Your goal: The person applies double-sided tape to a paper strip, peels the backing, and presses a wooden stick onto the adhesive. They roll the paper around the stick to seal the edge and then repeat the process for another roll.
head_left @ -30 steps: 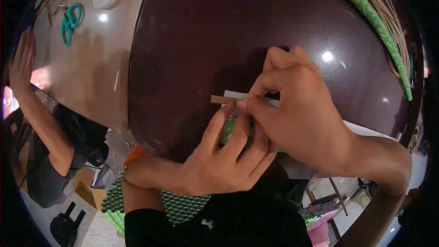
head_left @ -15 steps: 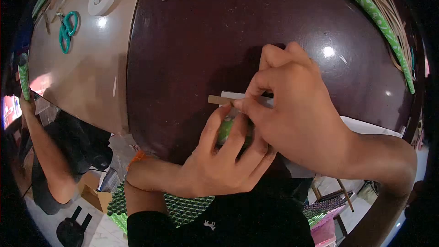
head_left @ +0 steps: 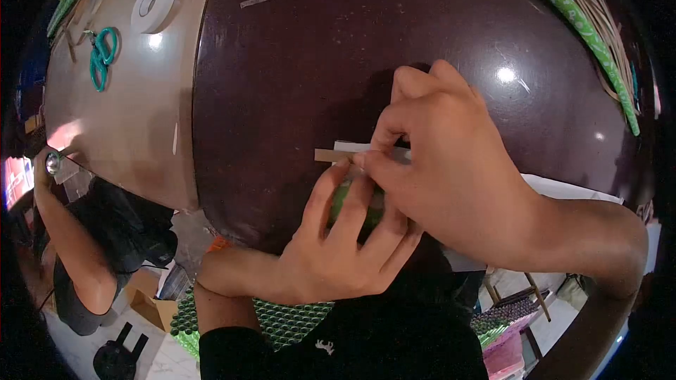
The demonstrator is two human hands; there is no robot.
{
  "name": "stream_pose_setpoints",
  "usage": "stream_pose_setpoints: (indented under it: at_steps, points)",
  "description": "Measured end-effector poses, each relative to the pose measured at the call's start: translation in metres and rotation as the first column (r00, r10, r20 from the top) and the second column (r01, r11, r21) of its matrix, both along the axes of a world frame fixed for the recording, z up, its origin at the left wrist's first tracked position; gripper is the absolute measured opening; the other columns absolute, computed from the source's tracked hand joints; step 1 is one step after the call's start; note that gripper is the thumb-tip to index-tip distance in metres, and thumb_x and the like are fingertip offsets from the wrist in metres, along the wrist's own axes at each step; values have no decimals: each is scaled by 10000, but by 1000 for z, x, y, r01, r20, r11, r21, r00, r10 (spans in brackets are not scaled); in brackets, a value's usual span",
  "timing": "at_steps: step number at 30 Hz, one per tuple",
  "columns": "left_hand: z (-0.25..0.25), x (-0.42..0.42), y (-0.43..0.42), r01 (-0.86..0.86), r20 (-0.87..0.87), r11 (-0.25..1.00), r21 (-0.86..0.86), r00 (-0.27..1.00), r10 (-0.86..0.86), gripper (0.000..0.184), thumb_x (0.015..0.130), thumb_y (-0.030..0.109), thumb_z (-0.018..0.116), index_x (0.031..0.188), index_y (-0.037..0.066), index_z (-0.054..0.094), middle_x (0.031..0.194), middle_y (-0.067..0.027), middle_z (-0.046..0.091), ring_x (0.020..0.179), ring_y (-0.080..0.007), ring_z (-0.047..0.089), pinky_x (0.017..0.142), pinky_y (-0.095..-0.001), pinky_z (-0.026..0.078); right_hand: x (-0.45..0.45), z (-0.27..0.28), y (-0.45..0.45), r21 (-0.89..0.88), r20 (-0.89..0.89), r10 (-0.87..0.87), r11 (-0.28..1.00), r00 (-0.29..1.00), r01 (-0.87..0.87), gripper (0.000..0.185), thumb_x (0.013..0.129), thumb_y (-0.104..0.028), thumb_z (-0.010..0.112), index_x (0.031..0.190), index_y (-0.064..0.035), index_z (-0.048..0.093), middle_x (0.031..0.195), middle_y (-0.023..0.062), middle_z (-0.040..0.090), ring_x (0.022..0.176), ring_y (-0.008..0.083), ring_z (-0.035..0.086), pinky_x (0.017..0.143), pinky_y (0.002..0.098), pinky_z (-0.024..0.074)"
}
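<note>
My left hand (head_left: 345, 250) lies with bent fingers over a green patterned piece (head_left: 339, 204) at the near edge of the dark table (head_left: 282, 84). Its index fingertip presses on a thin brown strip (head_left: 328, 155), which sticks out to the left. My right hand (head_left: 451, 162) pinches at the strip's right part, thumb and index together, touching the left fingertips. A white sheet (head_left: 350, 146) shows beneath the strip. The fingers hide most of the green piece and the strip's right end.
On the lighter table (head_left: 127, 112) at left are a white tape roll (head_left: 153, 4) and teal scissors (head_left: 103, 58). A green patterned roll (head_left: 577, 21) and brown strips lie upper right. A co-worker's arm (head_left: 74, 250), hand round a shiny-ended object, is far left.
Both my hands keep their grip and shift slightly left in view. The co-worker's hand, empty a second ago, now holds a tube-like object, its end turned toward the camera.
</note>
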State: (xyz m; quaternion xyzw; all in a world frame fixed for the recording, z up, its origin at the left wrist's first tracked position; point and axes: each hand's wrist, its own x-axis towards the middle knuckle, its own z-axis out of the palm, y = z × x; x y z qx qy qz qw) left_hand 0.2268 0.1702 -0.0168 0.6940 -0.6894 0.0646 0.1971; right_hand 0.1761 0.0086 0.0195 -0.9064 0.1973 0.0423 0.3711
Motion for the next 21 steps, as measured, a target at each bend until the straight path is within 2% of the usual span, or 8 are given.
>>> stream_pose_setpoints:
  at_steps: [4, 10, 13, 15, 16, 18, 20, 21]
  points:
    - [3, 2, 1, 20, -1, 1000, 9, 1000, -20, 221, 808, 177, 657, 985, 66, 730, 940, -106, 633, 903, -329, 637, 867, -538, 549, -1, 0, -3, -37, 26, 37, 999, 999, -36, 167, 773, -89, 722, 662, -7, 628, 781, 82, 526, 803, 224, 456, 669, 339, 400]
    - [3, 6, 3, 30, -12, 999, 12, 999, -30, 185, 811, 156, 651, 957, 76, 732, 923, -75, 614, 891, -295, 627, 880, -521, 548, -19, 2, -13, 47, 107, 61, 997, 992, -67, 163, 789, -141, 753, 725, -22, 662, 777, 47, 489, 805, 201, 433, 704, 347, 390]
    - [3, 4, 2, 17, -10, 1000, 24, 1000, -17, 174, 819, 155, 647, 955, 84, 729, 938, -68, 609, 899, -282, 616, 882, -510, 551, -34, 12, -19, 169, 40, 28, 985, 999, -35, 147, 803, -152, 758, 761, -37, 677, 787, 36, 527, 841, 186, 461, 755, 340, 395]
    - [3, 2, 1, 4, -9, 1000, 7, 1000, -4, 176, 822, 156, 645, 963, 89, 726, 947, -68, 607, 913, -278, 606, 881, -503, 552, -43, 25, -25, 380, -124, -22, 923, 992, 67, 153, 813, -153, 764, 773, -34, 677, 783, 40, 594, 830, 149, 517, 766, 322, 411]
    - [4, 2, 1, -10, 13, 1000, 16, 1000, 10, 186, 822, 153, 647, 980, 91, 721, 950, -73, 606, 931, -280, 595, 880, -496, 555, -49, 31, -30, 374, -130, -29, 924, 991, 77, 153, 813, -153, 764, 773, -34, 677, 783, 40, 594, 830, 149, 517, 766, 322, 411]
    - [8, 2, -1, 10, 72, 997, 70, 997, -15, 205, 831, 133, 646, 1021, 80, 705, 956, -89, 600, 974, -289, 567, 863, -479, 565, -66, 40, -43, 544, -304, -115, 794, 946, 272, 143, 817, -118, 770, 781, -19, 672, 764, 48, 637, 770, 114, 570, 732, 301, 444]
    - [7, 3, -1, 46, 136, 996, 71, 989, -56, 218, 847, 125, 648, 1050, 64, 698, 970, -89, 601, 967, -297, 568, 857, -477, 570, -89, 45, -54, 521, -386, -172, 770, 906, 368, 128, 816, -78, 774, 791, 0, 674, 750, 41, 639, 713, 94, 583, 666, 276, 462]
    - [11, 3, -3, 57, 138, 994, 95, 988, -70, 252, 854, 106, 651, 1097, 57, 694, 992, -92, 608, 970, -305, 570, 850, -479, 574, -106, 41, -60, 480, -352, -191, 804, 916, 352, 148, 833, -122, 765, 804, 1, 688, 728, 54, 650, 700, 96, 586, 652, 283, 466]
